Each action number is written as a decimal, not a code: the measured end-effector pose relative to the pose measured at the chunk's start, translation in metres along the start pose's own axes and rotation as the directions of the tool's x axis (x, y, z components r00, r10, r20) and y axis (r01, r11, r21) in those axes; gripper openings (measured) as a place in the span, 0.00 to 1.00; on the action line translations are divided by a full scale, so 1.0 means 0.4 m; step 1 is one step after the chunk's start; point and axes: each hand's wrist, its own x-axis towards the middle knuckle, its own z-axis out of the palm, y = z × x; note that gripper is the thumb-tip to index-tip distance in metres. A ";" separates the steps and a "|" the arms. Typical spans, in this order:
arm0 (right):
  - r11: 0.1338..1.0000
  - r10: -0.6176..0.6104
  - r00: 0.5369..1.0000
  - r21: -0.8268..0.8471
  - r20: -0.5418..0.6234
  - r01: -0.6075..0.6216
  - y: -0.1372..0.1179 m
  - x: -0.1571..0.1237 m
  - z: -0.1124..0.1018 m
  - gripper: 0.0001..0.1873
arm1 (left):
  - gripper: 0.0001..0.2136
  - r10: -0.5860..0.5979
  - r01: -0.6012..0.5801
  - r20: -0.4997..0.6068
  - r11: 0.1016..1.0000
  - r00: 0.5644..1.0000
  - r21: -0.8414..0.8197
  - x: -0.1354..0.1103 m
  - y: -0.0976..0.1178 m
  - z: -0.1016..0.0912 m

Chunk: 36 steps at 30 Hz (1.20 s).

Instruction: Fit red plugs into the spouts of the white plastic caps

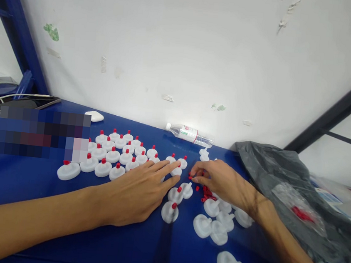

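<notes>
My left hand (142, 193) lies palm down with its fingers stretched out and partly spread. Its fingertips are by a white disc-shaped lid (176, 171) with a red-capped spout; whether they touch it I cannot tell. My right hand (216, 178) is closed in a pinch, a small red cap (190, 176) at its fingertips. Just below that hand is a little pile of red caps (208, 194). Two capped lids (170, 213) and an uncapped lid (186, 190) sit between my hands. Under my right wrist are several bare white lids (219, 232), some tilted.
Rows of red-capped white lids (102, 167) stand on the blue table (113, 248) at left. A clear plastic bottle (189, 134) lies by the wall. Grey plastic sheeting (271, 171) and a clear bag of red pieces (299, 209) are at right. A white case (94, 116) is at back left.
</notes>
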 end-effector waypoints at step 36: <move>0.995 0.007 1.000 -0.097 -0.016 -0.009 0.000 -0.003 0.011 0.08 | 0.16 0.060 -0.038 -0.137 0.987 0.989 0.156 0.004 0.000 0.014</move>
